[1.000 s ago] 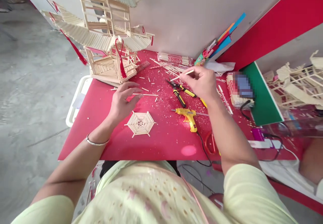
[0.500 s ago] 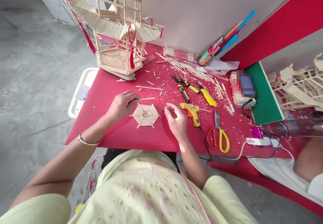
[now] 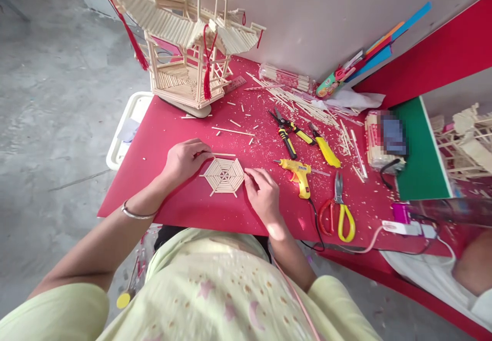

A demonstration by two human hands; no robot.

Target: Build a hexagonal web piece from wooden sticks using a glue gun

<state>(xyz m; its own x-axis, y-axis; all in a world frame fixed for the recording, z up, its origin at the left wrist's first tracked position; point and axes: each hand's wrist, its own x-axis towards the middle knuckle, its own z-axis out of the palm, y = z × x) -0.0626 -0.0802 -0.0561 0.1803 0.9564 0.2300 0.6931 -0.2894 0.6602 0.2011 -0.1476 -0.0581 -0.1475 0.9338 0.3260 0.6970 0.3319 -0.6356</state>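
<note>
A flat hexagonal web of thin wooden sticks [image 3: 224, 176] lies on the red table [image 3: 154, 146] near its front edge. My left hand [image 3: 183, 160] grips the web's upper left corner with its fingertips and holds it down. A metal bangle is on that wrist. My right hand [image 3: 262, 193] rests at the web's right edge. Its thumb and forefinger are pinched together there, apparently on a short wooden stick that is mostly hidden by the fingers.
A tall stick pagoda model [image 3: 188, 49] with red tassels stands at the back left. Right of my hands lie a yellow glue gun [image 3: 299, 172], scissors [image 3: 340, 213], pliers [image 3: 287, 135] and a yellow cutter [image 3: 326, 149]. Loose sticks [image 3: 307, 106] and a green board [image 3: 418, 151] lie farther back.
My right hand came down from the back of the table with a stick to the web's right edge. My left hand slid onto the web's corner. The view shifted.
</note>
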